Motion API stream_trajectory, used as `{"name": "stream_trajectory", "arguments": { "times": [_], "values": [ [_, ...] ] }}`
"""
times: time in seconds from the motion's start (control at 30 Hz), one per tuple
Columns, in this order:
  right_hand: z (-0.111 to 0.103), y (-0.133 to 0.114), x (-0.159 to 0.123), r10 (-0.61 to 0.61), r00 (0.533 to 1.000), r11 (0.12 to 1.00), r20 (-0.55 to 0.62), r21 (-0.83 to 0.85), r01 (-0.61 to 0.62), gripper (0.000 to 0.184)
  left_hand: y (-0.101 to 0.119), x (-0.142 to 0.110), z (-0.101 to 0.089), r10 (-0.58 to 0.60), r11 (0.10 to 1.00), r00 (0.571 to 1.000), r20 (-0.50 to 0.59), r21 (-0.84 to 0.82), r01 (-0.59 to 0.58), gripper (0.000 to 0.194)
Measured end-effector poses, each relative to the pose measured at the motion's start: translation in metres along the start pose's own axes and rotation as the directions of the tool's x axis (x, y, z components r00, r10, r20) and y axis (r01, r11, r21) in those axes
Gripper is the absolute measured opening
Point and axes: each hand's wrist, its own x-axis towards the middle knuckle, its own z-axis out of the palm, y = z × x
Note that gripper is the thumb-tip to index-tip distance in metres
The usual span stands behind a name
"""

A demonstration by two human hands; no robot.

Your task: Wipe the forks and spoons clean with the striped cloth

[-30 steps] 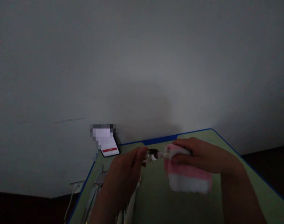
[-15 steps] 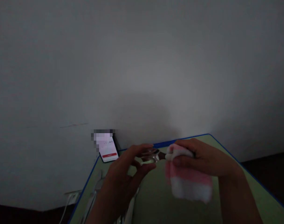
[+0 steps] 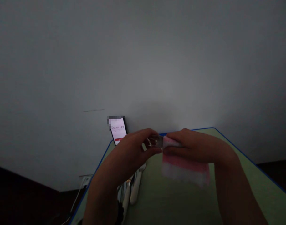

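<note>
Phone (image 3: 118,129) propped up at far left, cutlery (image 3: 135,187) lying just below – left hand (image 3: 125,153) curled tight on a shiny metal utensil (image 3: 154,141), now drawn in closer against the pink-and-white cloth (image 3: 185,165) pinched firmly in the right hand (image 3: 194,145).

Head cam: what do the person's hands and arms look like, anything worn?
The left hand and right hand are bare, no gloves; forearms show no sleeves. A dark band sits at the left forearm's edge, too dim to identify.
</note>
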Motion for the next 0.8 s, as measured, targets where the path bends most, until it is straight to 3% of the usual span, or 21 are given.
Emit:
{"name": "stream_trajectory", "arguments": {
  "times": [0.1, 0.3, 0.57, 0.8],
  "values": [
    [-0.001, -0.001, 0.001, -0.018, 0.999, 1.0, 0.033, -0.007, 0.018, 0.031, 0.005, 0.0, 0.001, 0.004, 1.0, 0.998, 0.06, 0.013, -0.005, 0.021],
    [0.001, -0.001, 0.004, -0.027, 0.999, 0.999, 0.028, -0.026, 0.027, 0.034, 0.009, 0.001, 0.0, 0.033, 0.999, 0.997, 0.077, -0.025, -0.031, 0.017],
    [0.003, -0.003, 0.0, -0.012, 0.996, 0.999, 0.09, -0.042, 0.016, 0.032, -0.003, 0.002, -0.012, 0.003, 0.993, 0.962, 0.272, -0.112, 0.029, 0.03],
    [0.004, 0.006, 0.002, -0.019, 0.998, 0.993, -0.066, -0.117, 0.011, 0.026, 0.0, 0.004, 0.0, 0.027, 0.999, 0.99, 0.141, -0.046, -0.02, 0.028]
  ]
}}
